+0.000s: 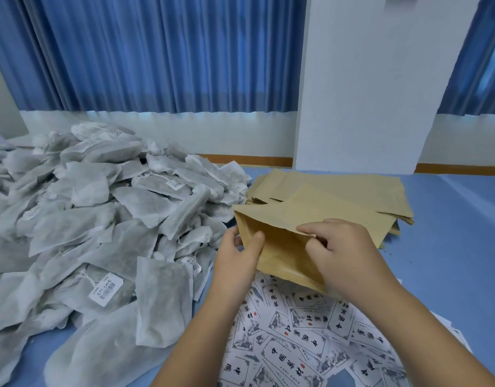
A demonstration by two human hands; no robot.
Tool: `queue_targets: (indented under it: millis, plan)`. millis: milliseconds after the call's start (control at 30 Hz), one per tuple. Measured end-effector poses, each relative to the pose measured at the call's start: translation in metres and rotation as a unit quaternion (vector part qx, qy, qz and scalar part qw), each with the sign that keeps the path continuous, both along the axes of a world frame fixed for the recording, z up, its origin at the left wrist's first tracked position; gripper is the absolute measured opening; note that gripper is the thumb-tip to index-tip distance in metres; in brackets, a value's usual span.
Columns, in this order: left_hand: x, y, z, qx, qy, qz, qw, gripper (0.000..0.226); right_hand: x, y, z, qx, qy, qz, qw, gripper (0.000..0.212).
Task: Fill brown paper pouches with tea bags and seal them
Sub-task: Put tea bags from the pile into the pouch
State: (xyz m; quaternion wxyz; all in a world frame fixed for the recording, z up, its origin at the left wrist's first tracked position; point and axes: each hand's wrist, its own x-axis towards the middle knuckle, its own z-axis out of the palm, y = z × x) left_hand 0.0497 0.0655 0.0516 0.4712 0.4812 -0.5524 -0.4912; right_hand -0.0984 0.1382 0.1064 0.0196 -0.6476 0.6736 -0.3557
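Note:
A brown paper pouch (285,241) is held above the table in the middle of the head view, its mouth spread open toward me. My left hand (238,255) pinches the left edge of the mouth with thumb inside. My right hand (341,252) pinches the upper right lip of the mouth. A big heap of grey-white tea bags (101,219) with strings and barcode tags covers the left half of the table. Behind the pouch lies a stack of flat brown pouches (338,188).
White printed labels (296,339) with black characters are spread on the blue table (450,233) under my forearms. A white pillar (375,93) and blue curtains (157,51) stand behind the table.

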Motion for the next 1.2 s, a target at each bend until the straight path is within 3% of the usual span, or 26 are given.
queue_targets:
  millis: [133, 233, 300, 367, 433, 500, 633, 733, 833, 900, 1033, 1200]
  plan:
    - [0.02, 0.006, 0.017, -0.104, -0.094, 0.013, 0.99, 0.037, 0.002, -0.002, 0.006, 0.008, -0.041, 0.003, 0.999, 0.036]
    - [0.045, -0.003, 0.038, -0.214, -0.218, 0.067, 0.95, 0.024, 0.006, -0.007, 0.016, 0.012, -0.044, 0.002, 0.999, 0.036]
    - [0.064, -0.013, 0.051, -0.283, -0.336, 0.122, 0.89, 0.026, 0.009, -0.009, 0.021, 0.013, -0.043, 0.0, 0.999, 0.035]
    - [0.08, -0.027, 0.059, -0.324, -0.475, 0.177, 0.799, 0.034, 0.011, -0.01, 0.024, 0.011, -0.039, 0.0, 0.999, 0.032]
    - [0.089, -0.042, 0.063, -0.295, -0.583, 0.193, 0.732, 0.048, 0.012, -0.011, 0.024, 0.016, -0.033, -0.004, 0.999, 0.029]
    - [0.091, -0.055, 0.064, -0.229, -0.655, 0.172, 0.7, 0.058, 0.011, -0.012, 0.022, 0.027, -0.02, -0.007, 0.999, 0.023]
    - [0.082, -0.074, 0.066, -0.189, -0.729, 0.101, 0.65, 0.042, 0.008, -0.015, 0.021, 0.041, -0.01, -0.01, 0.999, 0.022]
    - [0.071, -0.083, 0.075, -0.257, -0.752, 0.065, 0.603, 0.028, 0.001, -0.017, 0.022, 0.049, -0.011, -0.017, 0.999, 0.025]
    - [0.062, -0.093, 0.087, -0.363, -0.77, 0.016, 0.524, 0.025, -0.004, -0.02, 0.02, 0.044, -0.009, -0.017, 0.999, 0.029]
    - [0.059, -0.105, 0.095, -0.374, -0.787, -0.034, 0.489, 0.029, -0.006, -0.022, 0.018, 0.037, -0.003, -0.013, 0.999, 0.034]
    - [0.056, -0.134, 0.099, -0.295, -0.835, -0.088, 0.457, 0.043, -0.009, -0.026, 0.015, 0.032, 0.017, -0.001, 0.999, 0.037]
    - [0.059, -0.148, 0.097, -0.156, -0.832, -0.11, 0.522, 0.041, -0.012, -0.027, 0.015, 0.024, 0.015, 0.003, 1.0, 0.037]
